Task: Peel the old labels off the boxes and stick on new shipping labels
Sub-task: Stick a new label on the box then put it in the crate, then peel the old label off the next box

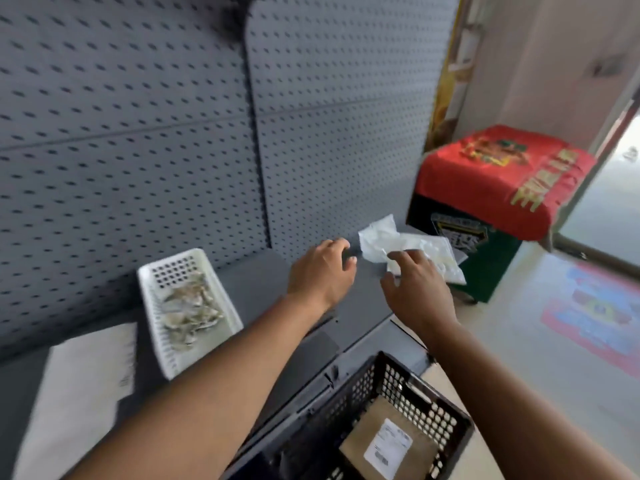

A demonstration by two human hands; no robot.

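Observation:
My right hand pinches a crumpled white sheet of paper at the far right end of the grey shelf. My left hand hovers just left of the paper with its fingers loosely curled and nothing in it. A white basket on the shelf holds several crumpled peeled label scraps. Low in the view, a black crate holds a brown cardboard box with a white shipping label on top. White sheets lie at the shelf's left end.
A grey pegboard wall stands right behind the shelf. To the right, a dark green cabinet draped with a red cloth stands on the floor. A floor sticker and a doorway are further right.

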